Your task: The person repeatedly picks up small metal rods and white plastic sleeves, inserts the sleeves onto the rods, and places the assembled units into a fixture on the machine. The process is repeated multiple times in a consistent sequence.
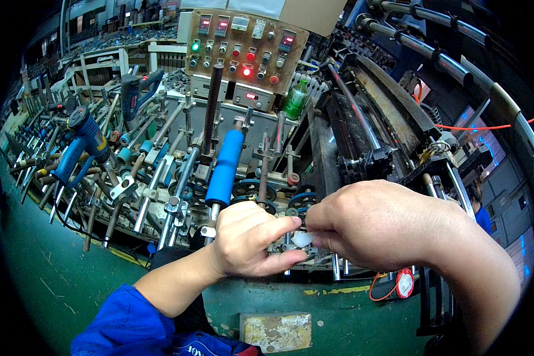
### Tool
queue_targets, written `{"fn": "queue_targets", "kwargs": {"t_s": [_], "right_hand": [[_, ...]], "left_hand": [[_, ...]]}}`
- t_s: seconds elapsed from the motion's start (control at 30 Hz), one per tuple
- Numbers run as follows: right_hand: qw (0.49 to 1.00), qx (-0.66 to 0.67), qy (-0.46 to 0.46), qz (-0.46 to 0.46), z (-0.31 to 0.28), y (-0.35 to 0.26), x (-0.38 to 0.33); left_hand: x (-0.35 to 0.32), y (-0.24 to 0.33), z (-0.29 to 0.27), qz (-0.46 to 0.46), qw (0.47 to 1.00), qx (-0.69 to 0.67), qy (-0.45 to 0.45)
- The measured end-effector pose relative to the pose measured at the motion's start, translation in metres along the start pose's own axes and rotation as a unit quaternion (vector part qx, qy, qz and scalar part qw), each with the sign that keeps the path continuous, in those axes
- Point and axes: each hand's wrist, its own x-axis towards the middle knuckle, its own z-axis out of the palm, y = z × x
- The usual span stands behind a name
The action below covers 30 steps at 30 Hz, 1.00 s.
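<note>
Just right of the middle, my right hand point(377, 222) pinches a small white, soft-looking piece point(303, 239) between thumb and fingertips; its exact kind cannot be made out. Facing it from the left is my left hand point(249, 239), thumb and forefinger stretched apart, with nothing seen held in it. The white piece lies close to those fingertips. Beyond my left hand a blue roller point(225, 169) slants up on its metal shaft. Both hands are over the near edge of a machine with several rods and wheels.
A control panel point(243, 50) with lit buttons stands at the back, a green bottle point(295, 99) beside it. Heat guns point(88, 133) rest among clamps and rods at left. Dark machine beams rise at right. A worn block point(276, 332) is on the green floor; a person point(482, 215) is far right.
</note>
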Motion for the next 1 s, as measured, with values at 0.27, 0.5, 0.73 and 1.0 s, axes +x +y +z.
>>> {"fn": "queue_targets", "kwargs": {"t_s": [0.27, 0.5, 0.73, 1.0], "right_hand": [[0.999, -0.016, 0.011, -0.026, 0.000, 0.002, 0.000], [1.000, -0.017, 0.007, -0.023, 0.003, 0.003, 0.002], [0.999, -0.034, 0.012, -0.034, 0.004, 0.002, 0.003], [0.998, 0.010, -0.055, -0.003, 0.003, -0.003, 0.003]], "left_hand": [[0.001, 0.007, 0.007, -0.149, 0.963, -0.221, -0.036], [0.000, 0.011, 0.005, -0.141, 0.952, -0.260, -0.080], [-0.001, 0.015, 0.009, -0.154, 0.946, -0.268, -0.098], [0.000, 0.015, 0.008, -0.141, 0.946, -0.271, -0.105]]}}
